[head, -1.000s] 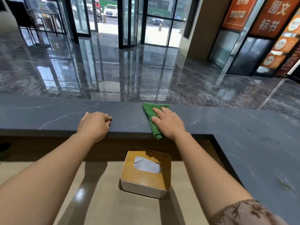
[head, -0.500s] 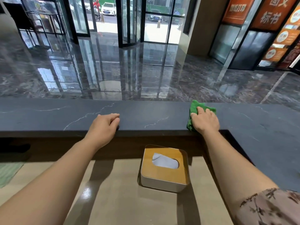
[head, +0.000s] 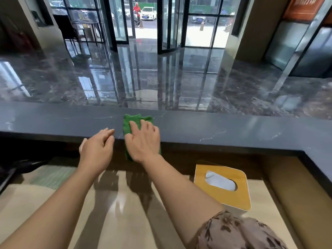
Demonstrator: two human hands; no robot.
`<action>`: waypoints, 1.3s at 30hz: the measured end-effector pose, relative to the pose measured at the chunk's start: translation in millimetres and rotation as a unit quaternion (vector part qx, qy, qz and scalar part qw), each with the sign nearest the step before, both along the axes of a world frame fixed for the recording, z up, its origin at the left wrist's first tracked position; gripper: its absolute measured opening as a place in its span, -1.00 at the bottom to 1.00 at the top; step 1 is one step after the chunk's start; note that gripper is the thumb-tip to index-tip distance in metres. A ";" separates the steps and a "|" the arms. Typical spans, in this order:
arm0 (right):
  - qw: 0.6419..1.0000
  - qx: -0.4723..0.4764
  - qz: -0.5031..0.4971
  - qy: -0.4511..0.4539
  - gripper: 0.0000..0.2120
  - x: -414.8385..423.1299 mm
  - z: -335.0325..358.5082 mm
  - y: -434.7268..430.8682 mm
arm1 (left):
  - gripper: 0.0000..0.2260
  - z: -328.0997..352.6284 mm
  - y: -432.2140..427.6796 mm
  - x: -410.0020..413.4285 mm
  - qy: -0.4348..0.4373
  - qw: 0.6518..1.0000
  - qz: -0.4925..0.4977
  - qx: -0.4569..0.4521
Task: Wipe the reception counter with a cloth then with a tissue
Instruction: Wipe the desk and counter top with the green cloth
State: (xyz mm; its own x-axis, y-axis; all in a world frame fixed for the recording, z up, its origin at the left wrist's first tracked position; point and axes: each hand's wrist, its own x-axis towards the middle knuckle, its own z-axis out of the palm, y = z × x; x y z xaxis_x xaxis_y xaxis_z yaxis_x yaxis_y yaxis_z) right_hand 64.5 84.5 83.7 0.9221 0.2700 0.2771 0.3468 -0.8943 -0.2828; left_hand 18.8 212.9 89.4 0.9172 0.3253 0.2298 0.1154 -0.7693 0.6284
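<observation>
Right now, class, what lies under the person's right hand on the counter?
A green cloth lies under the right hand, pressed flat on the dark counter and hanging over its near edge. The hand hides the cloth's middle and the counter surface beneath it.

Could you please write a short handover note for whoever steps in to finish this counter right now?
Right hand: flat on the green cloth, pressing it on the counter near its front edge.
Left hand: empty, fingers loosely open at the counter edge beside the cloth.
Tissue box: on the lower desk to the right, one tissue poking out.
Done: cloth wipe under way.
Left: finish it, then wipe with a tissue.
</observation>
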 end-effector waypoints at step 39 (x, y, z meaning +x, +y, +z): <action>0.954 -0.263 -0.136 0.052 -0.31 -35.7 -8.5 -409.4 | -0.63 -5.2 -212.7 13.5 -0.035 0.971 -0.217 0.098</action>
State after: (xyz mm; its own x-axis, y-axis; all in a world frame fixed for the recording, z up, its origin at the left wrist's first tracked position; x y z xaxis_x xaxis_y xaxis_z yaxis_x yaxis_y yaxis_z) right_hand 28.8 -324.9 75.2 0.9930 0.0932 0.0729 0.0761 -0.9748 0.2098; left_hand 32.3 0.2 84.2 0.9382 -0.1434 0.3149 -0.2831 -0.8415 0.4602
